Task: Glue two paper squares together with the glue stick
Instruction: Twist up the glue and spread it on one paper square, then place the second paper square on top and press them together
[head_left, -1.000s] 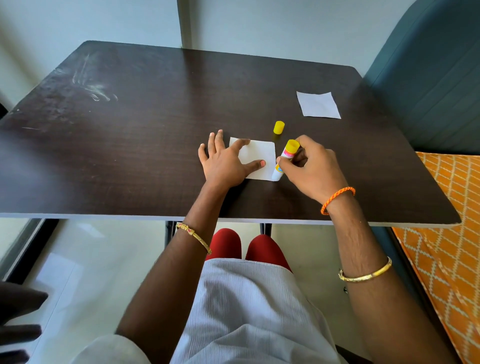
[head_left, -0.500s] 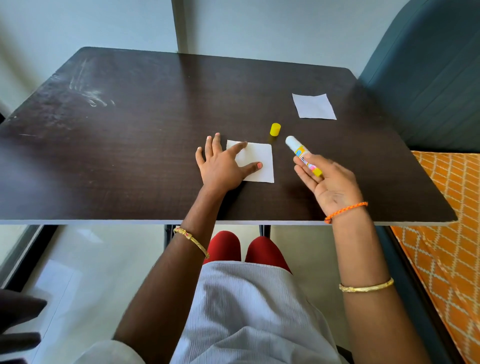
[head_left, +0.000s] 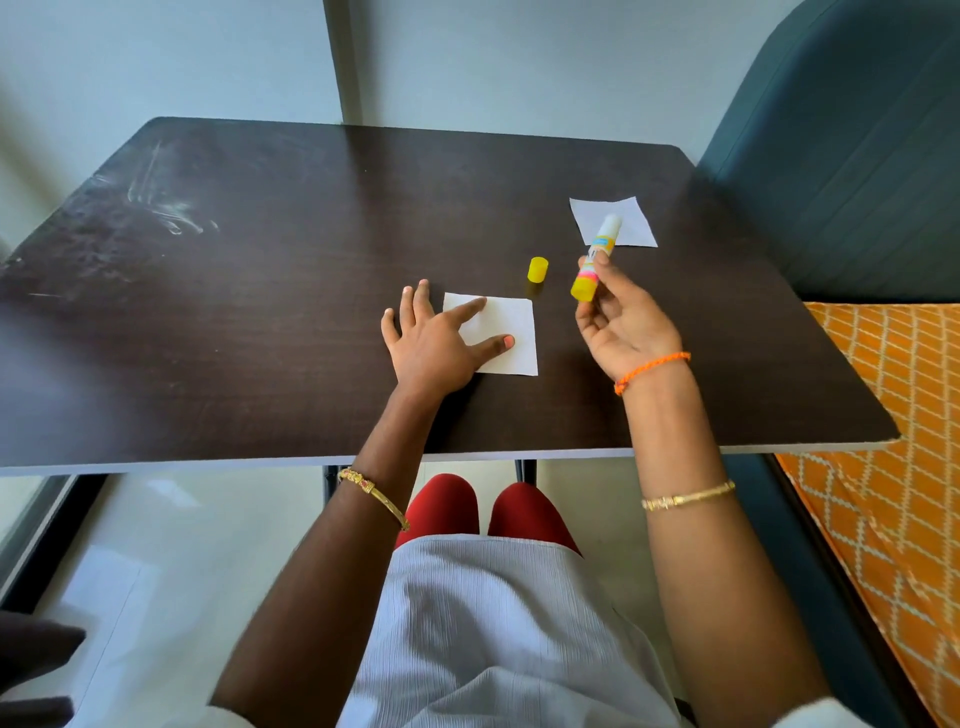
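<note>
A: Starting nearest, what is the left hand (head_left: 431, 343) doing?

B: It is lying flat with fingers straight and spread, index finger and thumb pressing on the near white paper square (head_left: 506, 335) so the sheet is lying pinned to the dark wooden table (head_left: 234, 322).

A: And the right hand (head_left: 621, 319)?

B: It is hovering just right of that pinned sheet, palm turned up, fingers curled round the lower body of the uncapped glue stick with a yellow base and white tip (head_left: 597, 254). The stick is pointing up and away, clear of the paper.

A: Is there glue on the near square already?

B: The surface is too pale to say; it is probably coated, judging by the stick being lifted off.

A: What is lying beyond the grip?

B: The small yellow plastic cap (head_left: 538, 270) is standing just left of the stick's base, between both hands and a little farther out. Directly behind the stick's tip, well away from the pinned sheet, the second white paper square (head_left: 631, 223) is lying flat.

A: So what is the step calling for?

B: I am judging it as parking the stick somewhere off both papers, then fetching the far square by one edge, keeping the left hand's press steady while lining up corners before lowering it.
</note>
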